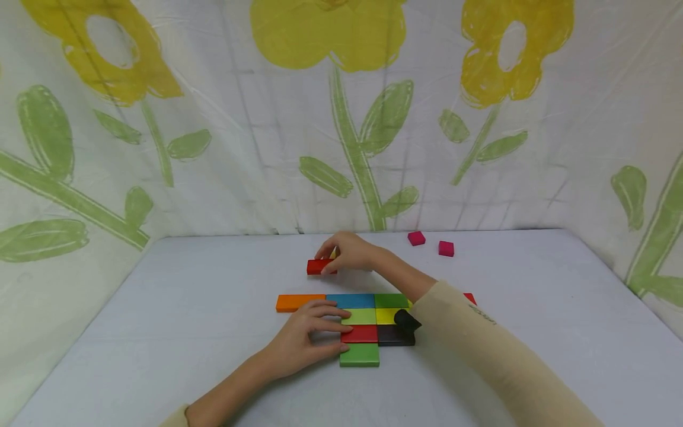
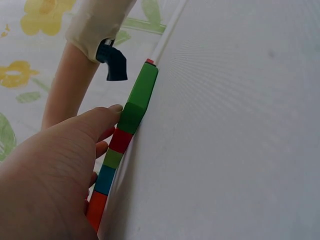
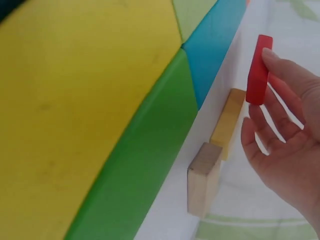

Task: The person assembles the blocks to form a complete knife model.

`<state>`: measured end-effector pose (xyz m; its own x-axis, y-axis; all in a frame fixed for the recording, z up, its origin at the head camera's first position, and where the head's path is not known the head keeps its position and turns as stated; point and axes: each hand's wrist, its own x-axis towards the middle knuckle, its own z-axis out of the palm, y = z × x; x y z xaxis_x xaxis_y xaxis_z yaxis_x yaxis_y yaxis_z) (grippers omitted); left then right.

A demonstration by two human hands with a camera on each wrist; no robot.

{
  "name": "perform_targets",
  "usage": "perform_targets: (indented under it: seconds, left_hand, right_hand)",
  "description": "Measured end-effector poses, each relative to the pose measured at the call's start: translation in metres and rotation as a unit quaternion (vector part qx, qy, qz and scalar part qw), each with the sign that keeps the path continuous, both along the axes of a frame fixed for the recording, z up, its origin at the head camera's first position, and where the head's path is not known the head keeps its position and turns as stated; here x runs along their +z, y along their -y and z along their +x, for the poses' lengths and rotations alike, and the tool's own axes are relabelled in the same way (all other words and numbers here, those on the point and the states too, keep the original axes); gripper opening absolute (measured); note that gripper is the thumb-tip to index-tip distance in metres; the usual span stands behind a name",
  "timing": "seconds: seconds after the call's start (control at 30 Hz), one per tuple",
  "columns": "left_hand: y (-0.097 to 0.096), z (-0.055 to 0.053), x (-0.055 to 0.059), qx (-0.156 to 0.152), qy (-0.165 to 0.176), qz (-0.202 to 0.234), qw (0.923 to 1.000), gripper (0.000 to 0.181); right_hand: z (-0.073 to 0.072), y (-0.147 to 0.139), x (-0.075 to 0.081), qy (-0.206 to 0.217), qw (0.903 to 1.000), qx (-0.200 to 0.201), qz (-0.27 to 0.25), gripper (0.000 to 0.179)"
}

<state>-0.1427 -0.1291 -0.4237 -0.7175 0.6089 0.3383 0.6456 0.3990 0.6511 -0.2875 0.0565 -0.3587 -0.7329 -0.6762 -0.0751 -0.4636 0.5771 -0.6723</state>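
My right hand pinches a red block between thumb and fingers, at the far side of the table beyond the laid blocks. The right wrist view shows this red block held off the surface. Fingertips of my left hand touch the left ends of a light green block, another red block and a green block. These lie flat in stacked rows with a black block, a yellow block, a blue block and an orange block. My right forearm hides part of the top row.
Two small pinkish-red blocks lie at the back right. Near the right hand, a yellow-orange block and a plain wooden block show in the right wrist view. A flowered cloth hangs behind the white table.
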Motion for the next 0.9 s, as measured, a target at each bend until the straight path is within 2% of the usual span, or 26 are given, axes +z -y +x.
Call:
perform_targets:
  seconds: [0.2,0.6,0.9]
  left_hand:
    - [0.000,0.000,-0.001,-0.001,-0.010,0.001,0.9999,0.026]
    - [0.000,0.000,-0.001,0.001,-0.005,0.000,1.0000,0.026]
    - [0.000,0.000,-0.001,-0.002,-0.011,-0.001,0.9999,0.026]
  right_hand:
    - [0.003,-0.008,-0.002,-0.012,0.9999,0.006,0.001,0.030]
    - [0.013,-0.027,-0.006,-0.016,0.9996,-0.022,0.006,0.034]
    - [0.024,-0.043,-0.003,-0.019,0.9991,-0.039,0.000,0.035]
